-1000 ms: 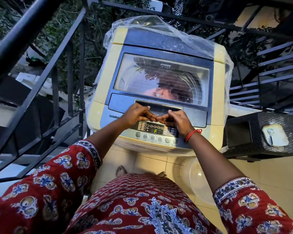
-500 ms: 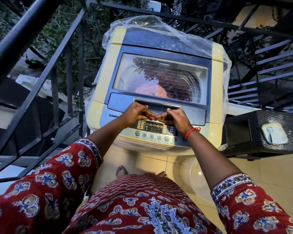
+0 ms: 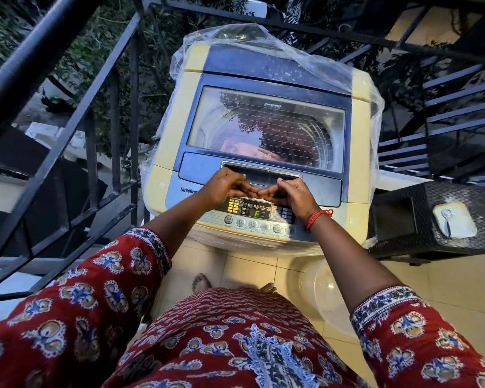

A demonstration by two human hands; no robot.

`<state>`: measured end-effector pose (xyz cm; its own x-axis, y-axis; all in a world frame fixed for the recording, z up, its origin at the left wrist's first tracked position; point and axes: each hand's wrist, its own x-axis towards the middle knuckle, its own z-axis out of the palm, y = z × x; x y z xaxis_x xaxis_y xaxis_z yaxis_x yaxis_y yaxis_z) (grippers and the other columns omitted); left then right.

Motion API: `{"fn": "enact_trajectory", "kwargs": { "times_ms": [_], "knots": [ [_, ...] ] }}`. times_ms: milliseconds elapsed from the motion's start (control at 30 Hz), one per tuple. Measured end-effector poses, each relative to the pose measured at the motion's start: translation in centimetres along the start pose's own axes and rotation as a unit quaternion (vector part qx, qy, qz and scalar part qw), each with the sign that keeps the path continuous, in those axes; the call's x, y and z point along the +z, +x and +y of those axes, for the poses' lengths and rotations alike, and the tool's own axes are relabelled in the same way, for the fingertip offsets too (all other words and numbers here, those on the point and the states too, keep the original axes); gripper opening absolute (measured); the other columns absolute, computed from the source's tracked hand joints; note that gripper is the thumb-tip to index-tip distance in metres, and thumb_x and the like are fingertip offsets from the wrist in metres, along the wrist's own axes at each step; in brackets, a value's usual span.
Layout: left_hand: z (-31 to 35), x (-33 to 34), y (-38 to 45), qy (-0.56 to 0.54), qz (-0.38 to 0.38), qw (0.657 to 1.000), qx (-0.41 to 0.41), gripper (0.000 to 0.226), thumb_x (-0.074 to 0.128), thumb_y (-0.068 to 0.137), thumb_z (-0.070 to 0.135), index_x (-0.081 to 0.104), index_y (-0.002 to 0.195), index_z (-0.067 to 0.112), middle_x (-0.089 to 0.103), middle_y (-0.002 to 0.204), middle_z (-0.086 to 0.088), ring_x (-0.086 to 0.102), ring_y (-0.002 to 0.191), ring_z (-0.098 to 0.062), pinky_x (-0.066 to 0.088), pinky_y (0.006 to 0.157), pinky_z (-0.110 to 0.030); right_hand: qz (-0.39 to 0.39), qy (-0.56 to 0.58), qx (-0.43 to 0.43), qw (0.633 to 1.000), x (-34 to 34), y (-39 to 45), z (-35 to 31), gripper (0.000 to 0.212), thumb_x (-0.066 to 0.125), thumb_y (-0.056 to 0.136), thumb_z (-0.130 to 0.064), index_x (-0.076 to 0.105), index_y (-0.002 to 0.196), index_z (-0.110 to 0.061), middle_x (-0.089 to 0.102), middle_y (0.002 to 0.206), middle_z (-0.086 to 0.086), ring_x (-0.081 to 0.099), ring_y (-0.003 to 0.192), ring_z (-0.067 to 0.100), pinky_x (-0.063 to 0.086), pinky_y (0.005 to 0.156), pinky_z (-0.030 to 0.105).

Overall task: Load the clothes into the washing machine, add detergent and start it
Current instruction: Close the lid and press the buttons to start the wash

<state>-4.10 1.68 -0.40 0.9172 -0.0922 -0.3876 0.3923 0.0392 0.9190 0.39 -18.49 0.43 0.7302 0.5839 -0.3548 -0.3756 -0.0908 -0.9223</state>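
Note:
A cream and blue top-loading washing machine (image 3: 177,116) stands in front of me with its glass lid (image 3: 266,119) down. Through the glass I see pink cloth (image 3: 244,148) and dark maroon cloth (image 3: 289,135) in the drum. My left hand (image 3: 227,187) and my right hand (image 3: 293,196) rest on the lid's front edge at the handle recess, fingers curled and fingertips touching each other, holding nothing. Just below them the control panel (image 3: 249,212) is lit and shows a green "F" above a row of round buttons. No detergent container is in view.
A clear plastic cover (image 3: 291,54) is pushed back over the machine's rear. A black metal railing (image 3: 95,107) runs on the left, stair steps (image 3: 459,107) on the right. A black wicker stand (image 3: 403,219) with a white dish (image 3: 454,222) sits right of the machine. A clear tub (image 3: 328,295) lies on the tiled floor.
Both hands stay at the lid's front edge. The green character on the display went dark half a second ago and is lit again now.

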Motion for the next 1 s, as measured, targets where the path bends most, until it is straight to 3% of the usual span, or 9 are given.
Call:
{"fn": "enact_trajectory", "kwargs": {
  "times_ms": [133, 300, 533, 667, 833, 1000],
  "knots": [
    [-0.1, 0.0, 0.1, -0.007, -0.003, 1.0, -0.003, 0.045, 0.032, 0.102, 0.011, 0.068, 0.08, -0.006, 0.074, 0.086, -0.019, 0.069, 0.09, -0.036, 0.054, 0.092, -0.041, 0.0, -0.006, -0.001, 1.0, 0.0, -0.1, -0.1, 0.045, 0.033, 0.103, -0.012, 0.071, 0.082, -0.002, 0.075, 0.083, 0.004, 0.071, 0.087, 0.015, 0.056, 0.076, 0.021],
    [-0.2, -0.1, 0.2, -0.012, 0.003, 1.0, -0.006, 0.044, 0.033, 0.102, 0.011, 0.066, 0.084, -0.012, 0.073, 0.087, -0.021, 0.07, 0.09, -0.035, 0.054, 0.093, -0.042, 0.002, -0.005, -0.003, 1.0, -0.1, 0.0, 0.1, 0.048, 0.034, 0.103, -0.013, 0.074, 0.078, -0.009, 0.076, 0.085, 0.006, 0.071, 0.088, 0.018, 0.057, 0.08, 0.026],
    [-0.1, 0.1, 0.0, -0.037, 0.009, 0.999, -0.009, 0.042, 0.034, 0.101, 0.01, 0.059, 0.095, -0.023, 0.073, 0.083, -0.017, 0.072, 0.084, -0.027, 0.056, 0.076, -0.027, 0.0, 0.005, 0.005, 1.0, -0.4, 0.2, 0.4, 0.045, 0.034, 0.103, -0.014, 0.074, 0.083, -0.007, 0.075, 0.092, 0.011, 0.069, 0.095, 0.026, 0.054, 0.087, 0.033],
    [0.0, 0.1, 0.0, -0.036, 0.009, 0.999, -0.007, 0.042, 0.034, 0.101, 0.01, 0.058, 0.096, -0.024, 0.073, 0.083, -0.016, 0.072, 0.083, -0.026, 0.056, 0.074, -0.025, 0.001, 0.002, 0.007, 1.0, -0.6, 0.4, 0.8, 0.045, 0.035, 0.103, -0.016, 0.074, 0.083, -0.007, 0.074, 0.095, 0.013, 0.067, 0.1, 0.032, 0.053, 0.088, 0.034],
    [0.2, 0.3, -0.1, -0.033, 0.007, 0.999, -0.009, 0.042, 0.032, 0.101, 0.009, 0.062, 0.09, -0.019, 0.075, 0.078, -0.01, 0.072, 0.081, -0.023, 0.056, 0.073, -0.023, -0.007, -0.008, 0.008, 1.0, -0.9, 0.8, 1.3, 0.042, 0.039, 0.099, -0.023, 0.076, 0.086, -0.007, 0.073, 0.099, 0.017, 0.064, 0.106, 0.039, 0.045, 0.098, 0.051],
    [0.4, 0.3, -0.3, -0.028, 0.009, 1.0, -0.01, 0.043, 0.032, 0.101, 0.009, 0.063, 0.088, -0.017, 0.075, 0.078, -0.009, 0.072, 0.082, -0.023, 0.056, 0.074, -0.024, -0.007, -0.009, 0.01, 1.0, -0.9, 0.7, 1.2, 0.042, 0.037, 0.102, -0.018, 0.074, 0.087, -0.005, 0.074, 0.097, 0.014, 0.067, 0.1, 0.032, 0.048, 0.096, 0.045]
  ]
}}
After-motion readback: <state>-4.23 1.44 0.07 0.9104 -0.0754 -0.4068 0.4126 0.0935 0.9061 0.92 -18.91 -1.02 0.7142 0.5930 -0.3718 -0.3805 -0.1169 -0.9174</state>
